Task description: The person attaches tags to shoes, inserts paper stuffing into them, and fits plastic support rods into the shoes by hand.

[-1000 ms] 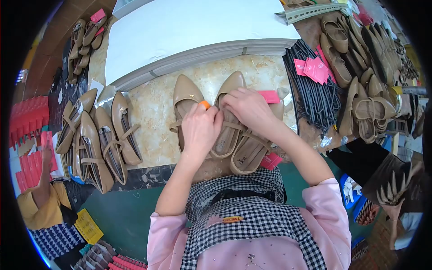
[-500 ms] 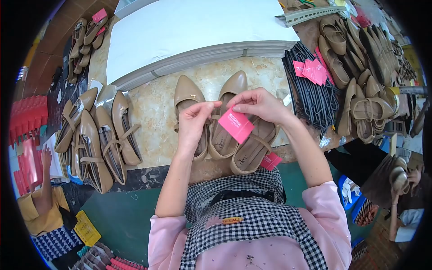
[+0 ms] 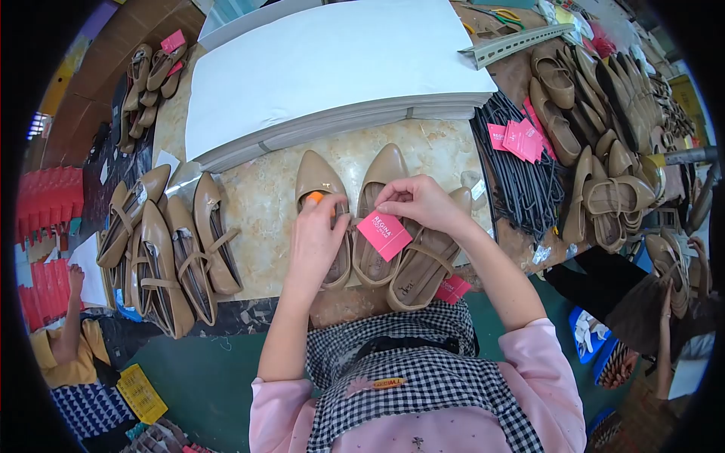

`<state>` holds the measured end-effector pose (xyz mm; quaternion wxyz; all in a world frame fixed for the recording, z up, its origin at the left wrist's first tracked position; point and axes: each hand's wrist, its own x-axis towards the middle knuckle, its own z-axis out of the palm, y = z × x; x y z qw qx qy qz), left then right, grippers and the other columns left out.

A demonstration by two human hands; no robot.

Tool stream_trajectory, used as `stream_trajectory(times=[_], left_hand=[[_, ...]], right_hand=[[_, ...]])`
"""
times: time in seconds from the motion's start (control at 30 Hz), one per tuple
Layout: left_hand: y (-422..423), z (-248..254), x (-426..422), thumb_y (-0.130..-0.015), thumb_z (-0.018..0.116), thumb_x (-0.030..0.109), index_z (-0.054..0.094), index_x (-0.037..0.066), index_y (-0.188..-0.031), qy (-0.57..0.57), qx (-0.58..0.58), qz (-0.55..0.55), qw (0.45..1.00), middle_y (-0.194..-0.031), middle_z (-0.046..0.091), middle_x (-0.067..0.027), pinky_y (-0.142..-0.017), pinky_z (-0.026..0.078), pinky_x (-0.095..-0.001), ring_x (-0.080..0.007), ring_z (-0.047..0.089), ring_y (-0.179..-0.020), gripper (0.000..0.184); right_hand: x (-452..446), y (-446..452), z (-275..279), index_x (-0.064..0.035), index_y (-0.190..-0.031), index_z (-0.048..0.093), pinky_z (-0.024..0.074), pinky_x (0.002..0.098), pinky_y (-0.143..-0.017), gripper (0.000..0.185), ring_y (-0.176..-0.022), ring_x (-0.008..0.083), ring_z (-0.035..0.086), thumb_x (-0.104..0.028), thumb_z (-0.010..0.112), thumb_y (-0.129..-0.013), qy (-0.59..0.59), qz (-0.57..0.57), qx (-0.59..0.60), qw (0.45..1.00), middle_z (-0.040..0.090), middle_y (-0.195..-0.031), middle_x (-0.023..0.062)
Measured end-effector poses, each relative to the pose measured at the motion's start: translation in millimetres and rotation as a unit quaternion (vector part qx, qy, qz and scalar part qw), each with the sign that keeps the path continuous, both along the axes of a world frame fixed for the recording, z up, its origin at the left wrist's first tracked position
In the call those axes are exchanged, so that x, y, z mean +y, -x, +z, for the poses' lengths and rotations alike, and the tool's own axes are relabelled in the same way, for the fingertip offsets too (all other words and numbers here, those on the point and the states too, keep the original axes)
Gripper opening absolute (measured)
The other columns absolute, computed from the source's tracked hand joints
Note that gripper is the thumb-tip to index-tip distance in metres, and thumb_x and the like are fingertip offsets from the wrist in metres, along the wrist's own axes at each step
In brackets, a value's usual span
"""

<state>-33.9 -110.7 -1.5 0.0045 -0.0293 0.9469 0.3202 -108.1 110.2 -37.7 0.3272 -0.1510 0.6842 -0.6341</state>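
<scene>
My left hand (image 3: 317,238) is closed over the left tan pointed shoe (image 3: 317,172), with a small orange object (image 3: 315,197) showing at its fingers. The rest of that object is hidden. My right hand (image 3: 424,205) pinches the upper edge of a pink printed tag (image 3: 384,235), which hangs over the middle tan shoe (image 3: 384,162). A third tan shoe with a strap (image 3: 415,281) lies tilted under my right wrist, near the table's front edge. Another pink tag (image 3: 453,288) sticks out beside it.
Behind the shoes lies a thick stack of white sheets (image 3: 332,68). More tan shoes (image 3: 158,257) stand at left and others (image 3: 615,189) at right. Pink tags (image 3: 521,140) rest on black hooked strips (image 3: 521,192). Co-workers' arms (image 3: 69,317) show at both sides.
My left hand has moved down and slightly left over the left shoe, and the orange object now shows in it. My right hand has lowered a little with the tag.
</scene>
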Motion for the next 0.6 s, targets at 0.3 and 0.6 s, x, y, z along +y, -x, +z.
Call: stream_trajectory(times=[0.3,0.6], left_hand=[[10,17,-21,-0.085,0.071,0.013,0.067,0.003,-0.071,0.048,0.08,-0.126,0.988,-0.079,0.064,-0.0116,-0.065,0.049,-0.0362,-0.0248,0.058,-0.066,0.017],[17,-26,-5,-0.097,0.065,0.012,0.073,0.0,-0.093,-0.598,-0.15,0.032,0.786,-0.088,0.073,-0.0081,-0.073,0.051,-0.0255,-0.0118,0.064,-0.077,0.015]], right_hand=[[1,0,-4,0.002,-0.1,0.073,0.055,0.023,-0.078,0.012,-0.086,0.0073,0.067,-0.007,0.072,-0.092,-0.015,0.002,0.0,1.0,0.074,-0.092,0.0048],[-1,0,-5,-0.002,-0.096,0.076,0.0538,0.0232,-0.068,0.014,-0.074,0.0072,0.067,-0.014,0.076,-0.089,-0.008,0.01,0.042,0.999,0.073,-0.08,0.0031]])
